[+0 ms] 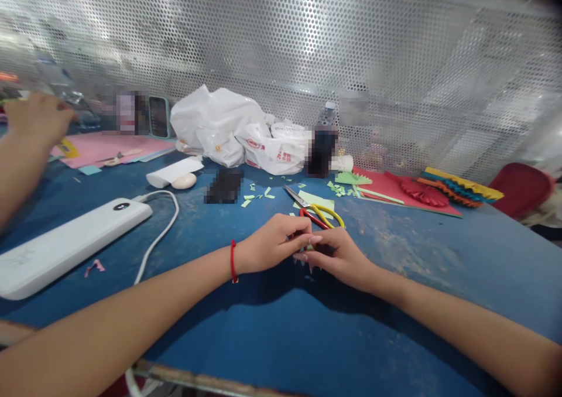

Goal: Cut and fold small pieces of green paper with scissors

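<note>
My left hand point(274, 243) and my right hand point(336, 255) meet at the middle of the blue table point(281, 327), fingertips pinched together on a small piece that I cannot make out. A red string band circles my left wrist. Just beyond my fingers lie scissors point(314, 208) with one red and one yellow handle, resting on a light green paper point(317, 199). Small green paper scraps point(257, 195) are scattered behind them.
A white power bank point(65, 245) with a white cable lies at left. Another person's hand point(37, 116) reaches over pink paper point(109, 148) at far left. White plastic bags point(237, 127), a bottle, red paper and folded coloured paper fans point(456, 186) stand along the perforated metal wall.
</note>
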### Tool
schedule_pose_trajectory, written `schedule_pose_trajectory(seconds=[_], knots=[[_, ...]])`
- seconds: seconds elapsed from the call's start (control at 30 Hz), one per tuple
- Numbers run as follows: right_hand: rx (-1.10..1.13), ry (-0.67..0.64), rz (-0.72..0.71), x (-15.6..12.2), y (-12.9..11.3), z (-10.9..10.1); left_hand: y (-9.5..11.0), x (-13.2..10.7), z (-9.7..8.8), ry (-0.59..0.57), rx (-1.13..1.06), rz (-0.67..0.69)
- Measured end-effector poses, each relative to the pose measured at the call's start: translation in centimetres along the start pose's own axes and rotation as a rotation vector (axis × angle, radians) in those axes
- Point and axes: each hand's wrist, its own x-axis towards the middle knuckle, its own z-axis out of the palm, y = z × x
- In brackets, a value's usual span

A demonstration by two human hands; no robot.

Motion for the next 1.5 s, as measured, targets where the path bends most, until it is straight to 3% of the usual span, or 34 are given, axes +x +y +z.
schedule_pose_trajectory(seconds=[0.13, 0.3, 0.43, 0.6, 0.83, 1.0, 1.13, 1.27, 1.37, 1.5], knots=[[0.069, -0.056, 0.058, 0.1, 0.4, 0.2, 0.1, -0.1, 0.1, -0.005, 0.072, -0.001], [0.06, -0.014, 0.129, 0.1, 0.6, 0.3, 0.7, -0.1, 0.2, 0.025, 0.214, 0.002], [-0.034, 0.027, 0.062, 0.1, 0.6, 0.2, 0.7, 0.0, -0.1, 0.071, 0.125, -0.015], [0.002, -0.067, 0.072, 0.2, 0.5, -0.1, 0.6, 0.1, -0.3, 0.026, 0.046, 0.019], [-0.024, -0.043, 0.016, 0.0, 0.6, -0.1, 0.7, 0.0, -0.5, -0.021, 0.037, 0.046], [0.069, -0.059, 0.096, -0.1, 0.4, 0.3, 0.6, 0.0, -0.6, -0.007, -0.085, -0.02], [0.087, -0.026, 0.069, 0.0, 0.3, 0.0, 0.5, 0.1, -0.8, -0.016, -0.182, -0.112], [0.065, -0.029, 0.067, 0.1, 0.2, -0.4, 0.2, 0.3, -0.8, 0.057, -0.236, -0.182], [0.05, 0.017, 0.052, 0.1, 0.1, -0.3, 0.1, 0.4, -0.8, 0.099, -0.266, -0.202], [0.098, 0.071, 0.039, 0.1, 0.1, -0.1, 0.2, 0.3, -0.6, 0.058, -0.311, -0.191]])
